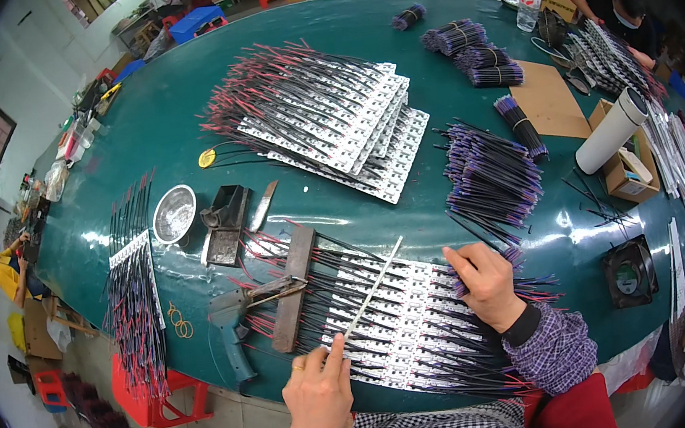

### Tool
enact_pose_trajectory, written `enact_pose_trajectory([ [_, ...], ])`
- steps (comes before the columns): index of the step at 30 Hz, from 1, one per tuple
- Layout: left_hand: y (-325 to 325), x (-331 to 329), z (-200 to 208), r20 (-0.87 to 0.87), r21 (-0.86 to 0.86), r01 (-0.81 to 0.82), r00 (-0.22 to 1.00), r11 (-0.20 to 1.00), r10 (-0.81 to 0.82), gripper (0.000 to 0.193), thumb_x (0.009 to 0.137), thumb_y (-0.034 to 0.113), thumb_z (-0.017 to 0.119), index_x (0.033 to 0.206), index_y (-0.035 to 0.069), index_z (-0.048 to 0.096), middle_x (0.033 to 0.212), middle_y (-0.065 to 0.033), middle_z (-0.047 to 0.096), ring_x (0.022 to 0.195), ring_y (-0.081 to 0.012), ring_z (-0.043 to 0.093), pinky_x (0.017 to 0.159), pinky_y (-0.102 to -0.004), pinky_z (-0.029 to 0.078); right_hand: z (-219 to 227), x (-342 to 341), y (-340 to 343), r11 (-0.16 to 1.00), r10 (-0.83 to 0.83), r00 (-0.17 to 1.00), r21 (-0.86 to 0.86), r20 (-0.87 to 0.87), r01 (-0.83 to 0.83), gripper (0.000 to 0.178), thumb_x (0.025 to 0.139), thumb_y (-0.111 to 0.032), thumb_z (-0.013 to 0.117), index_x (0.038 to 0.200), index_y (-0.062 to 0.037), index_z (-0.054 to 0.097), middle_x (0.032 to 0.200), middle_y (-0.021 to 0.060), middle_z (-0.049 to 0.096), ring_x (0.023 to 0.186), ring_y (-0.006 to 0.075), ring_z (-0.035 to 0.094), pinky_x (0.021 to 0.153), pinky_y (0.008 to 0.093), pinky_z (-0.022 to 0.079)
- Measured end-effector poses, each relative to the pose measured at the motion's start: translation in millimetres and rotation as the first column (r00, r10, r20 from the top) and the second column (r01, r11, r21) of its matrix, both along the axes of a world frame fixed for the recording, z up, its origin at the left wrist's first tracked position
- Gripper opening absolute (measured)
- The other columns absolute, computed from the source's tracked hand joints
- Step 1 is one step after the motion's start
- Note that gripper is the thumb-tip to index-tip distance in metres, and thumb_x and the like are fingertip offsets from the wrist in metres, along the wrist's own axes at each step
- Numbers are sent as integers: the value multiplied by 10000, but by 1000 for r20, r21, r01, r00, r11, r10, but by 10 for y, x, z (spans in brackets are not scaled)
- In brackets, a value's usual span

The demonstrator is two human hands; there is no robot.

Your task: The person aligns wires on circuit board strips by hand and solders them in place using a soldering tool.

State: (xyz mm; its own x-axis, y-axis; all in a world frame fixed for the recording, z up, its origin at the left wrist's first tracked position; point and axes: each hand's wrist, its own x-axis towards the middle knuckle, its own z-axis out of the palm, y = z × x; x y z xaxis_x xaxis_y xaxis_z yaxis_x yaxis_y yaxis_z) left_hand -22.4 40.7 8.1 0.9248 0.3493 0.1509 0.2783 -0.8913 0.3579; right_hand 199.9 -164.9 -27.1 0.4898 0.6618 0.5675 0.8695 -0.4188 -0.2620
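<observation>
We judge the LED strip boards (pixel 406 325) light, thin and somewhat flexible, probably fragile at the wire joints, so best pressed flat or lifted by a bare board edge, not pulled by the leads. They lie in a row on the green table (pixel 139 136) right in front of us, white narrow boards side by side, red and black wires (pixel 323 267) fanning off their ends. A thin white rod (pixel 374 286) lies diagonally across them; stiff, light, easy to pinch at its lower end. Our left hand (pixel 317 394) rests at the near edge of the boards, fingers mostly extended, thumb and forefinger near the rod's lower tip; we cannot tell if it pinches anything. Our right hand (pixel 485 282) curls down onto the right end of the row, closed loosely over wire ends by a purple-tipped wire bundle (pixel 490 176). A flat metal bar (pixel 292 287) weighs down the left-side leads, soldering gun (pixel 244 310) beside it. More stacked boards (pixel 349 124) sit farther back, well apart.
</observation>
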Motion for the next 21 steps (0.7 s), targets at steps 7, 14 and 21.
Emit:
enact_pose_trajectory([
  [7,601,-189,-331,248,239,-501,859,831,447,532,862,52,677,1370,-17,538,1269,-270,543,1203,-450,500,1015,-519,416,-74,13,-37,998,20,996,-56,-85,-25,479,645,63,654,1122,14,672,928,97,591,817,281,596,646,371,499],
  [14,1157,-305,-545,88,-51,-623,776,781,624,525,817,34,761,1286,-61,544,1036,-213,687,934,-335,678,871,-392,517,-73,10,-72,995,94,992,37,-84,-91,436,638,51,671,1072,10,684,871,86,607,739,259,595,607,357,496],
  [21,1182,-433,-461,157,-809,-318,694,495,703,567,733,-118,752,1252,-64,530,1017,-78,673,891,-158,652,817,-266,530,-69,-24,-63,996,80,990,42,-120,-76,387,674,54,659,1058,15,689,902,97,606,789,259,603,642,352,513],
])
